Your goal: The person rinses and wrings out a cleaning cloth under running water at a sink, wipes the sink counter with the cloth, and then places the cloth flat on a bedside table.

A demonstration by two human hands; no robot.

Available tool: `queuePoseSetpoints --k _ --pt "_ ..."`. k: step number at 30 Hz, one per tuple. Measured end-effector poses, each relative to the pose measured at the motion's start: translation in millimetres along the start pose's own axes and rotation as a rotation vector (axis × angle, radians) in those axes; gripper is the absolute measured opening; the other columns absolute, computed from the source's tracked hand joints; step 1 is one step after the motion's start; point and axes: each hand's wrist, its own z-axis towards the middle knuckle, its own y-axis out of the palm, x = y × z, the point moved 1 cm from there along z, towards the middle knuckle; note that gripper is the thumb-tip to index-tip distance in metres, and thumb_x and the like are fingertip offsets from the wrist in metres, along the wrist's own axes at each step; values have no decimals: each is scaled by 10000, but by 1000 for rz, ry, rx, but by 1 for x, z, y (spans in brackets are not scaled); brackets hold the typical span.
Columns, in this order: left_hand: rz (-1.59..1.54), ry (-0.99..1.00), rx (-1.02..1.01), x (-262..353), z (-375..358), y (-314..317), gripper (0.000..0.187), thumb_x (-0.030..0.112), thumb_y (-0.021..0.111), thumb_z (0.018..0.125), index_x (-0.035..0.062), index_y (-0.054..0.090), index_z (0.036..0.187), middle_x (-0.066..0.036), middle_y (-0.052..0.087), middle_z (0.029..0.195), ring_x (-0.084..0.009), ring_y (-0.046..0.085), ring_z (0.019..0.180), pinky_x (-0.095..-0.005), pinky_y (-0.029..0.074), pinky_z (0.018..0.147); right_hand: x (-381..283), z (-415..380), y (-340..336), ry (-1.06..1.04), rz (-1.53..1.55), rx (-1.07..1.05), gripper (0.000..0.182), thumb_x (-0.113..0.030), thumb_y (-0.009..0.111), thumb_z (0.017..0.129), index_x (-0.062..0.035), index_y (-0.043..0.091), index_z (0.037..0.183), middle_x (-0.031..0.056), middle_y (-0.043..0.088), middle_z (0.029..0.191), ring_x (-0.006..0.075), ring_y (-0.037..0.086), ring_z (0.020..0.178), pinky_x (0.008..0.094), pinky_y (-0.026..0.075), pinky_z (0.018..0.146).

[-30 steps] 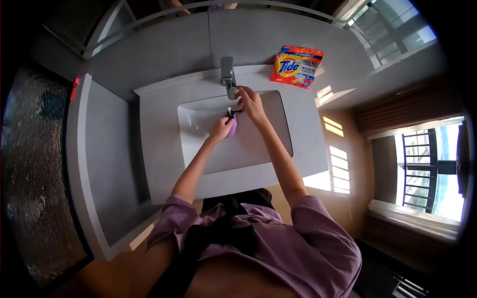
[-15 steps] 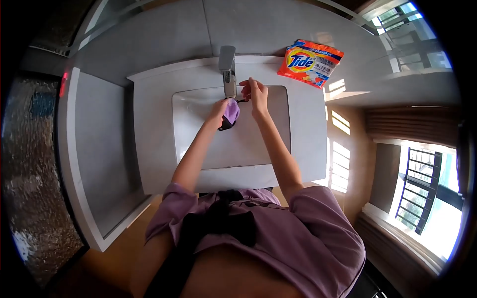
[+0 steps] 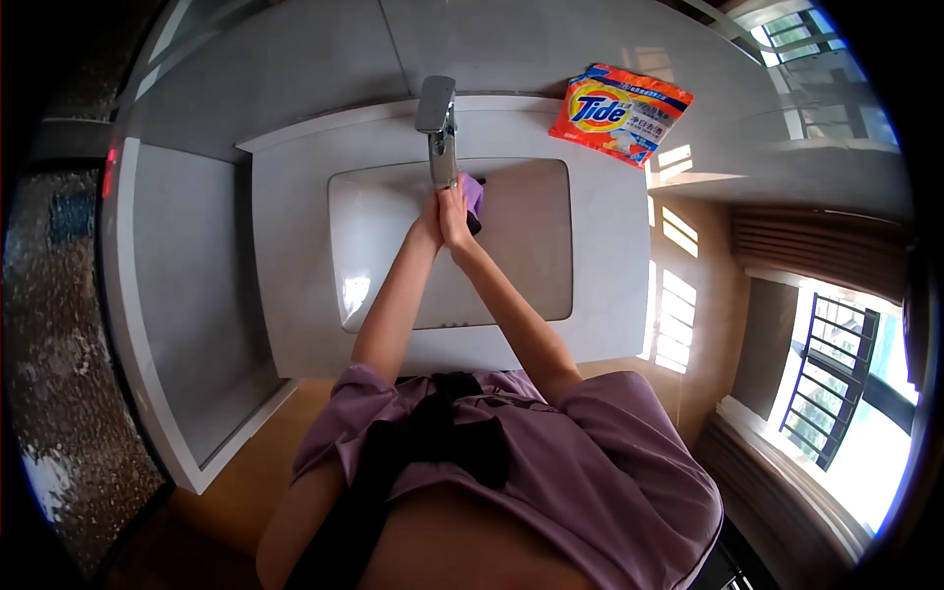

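- Pale surface (image 3: 295,246), inset basin (image 3: 531,265), tap (image 3: 442,147).
- Left hand (image 3: 428,220) touches right hand (image 3: 454,220); cannot tell whether either grip pinches.
- Purple cloth (image 3: 473,193) juts out just right of the right grip.

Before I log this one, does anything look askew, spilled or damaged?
No clear spill or damage shows. Only the Tide packet looks slightly askew: it sits slanted at the back right corner of the counter.
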Motion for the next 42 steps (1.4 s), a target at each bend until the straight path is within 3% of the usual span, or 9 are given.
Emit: queuePoseSetpoints --k 9,13,18,24,29,31,37,39,42 --pt "-43 -11 -27 -8 0 2 442 457 446 862 124 441 1153 -25 448 1201 -136 415 1108 -303 323 970 12 10 12 142 53 8 641 -507 142 897 -92 163 1386 94 128 1451 255 10 1348 448 -41 1058" --pt "-62 77 85 -20 5 22 421 451 450 862 121 461 1124 -31 473 1170 -133 433 1087 -281 325 968 43 48 5 -84 24 132 642 -553 156 877 -164 187 1386 94 121 1453 345 -42 1333 504 -71 1031" --pt "-63 -15 83 -12 24 -16 669 597 326 842 147 275 1335 -64 290 1375 -232 245 1280 -442 176 1048 27 21 16 61 -214 15 617 -484 159 899 -81 255 1356 112 199 1427 251 40 1343 419 -27 1064" --pt "-2 -26 -193 -13 23 -24 621 593 332 846 160 324 1291 14 324 1335 -149 278 1254 -389 248 1020 41 15 9 -177 -18 -18 574 -440 195 918 -78 249 1359 147 235 1406 328 69 1330 440 1 1058" --pt "-24 -19 48 -16 8 9 528 551 362 853 147 392 1191 14 374 1269 -147 330 1207 -392 288 992 78 42 0 -106 -154 127 569 -438 195 919 -91 234 1368 115 169 1439 258 36 1345 421 -15 1062" --pt "-13 -37 -3 -5 -5 9 534 540 368 857 142 381 1213 9 368 1283 -149 331 1206 -403 283 995 46 16 4 -16 242 -38 595 -461 172 912 -94 204 1380 63 130 1455 225 14 1349 412 -32 1062" --pt "56 128 82 -3 -27 42 555 512 383 868 129 353 1268 -2 353 1318 -153 332 1204 -429 270 1004 55 26 5 -46 35 93 615 -457 195 910 -51 202 1372 180 125 1434 271 23 1344 406 -43 1059" --pt "6 -243 181 16 -16 28 577 528 389 858 149 326 1289 29 317 1341 -186 306 1226 -440 251 1017 20 -8 6 36 154 51 614 -488 232 910 -90 213 1377 112 116 1451 205 -58 1346 358 -101 1047" --pt "71 -93 45 0 -38 48 598 543 402 834 131 346 1264 18 325 1326 -254 316 1204 -478 234 1018 34 2 3 -33 128 49 611 -445 247 911 -30 231 1359 167 141 1433 262 33 1345 370 -6 1069"
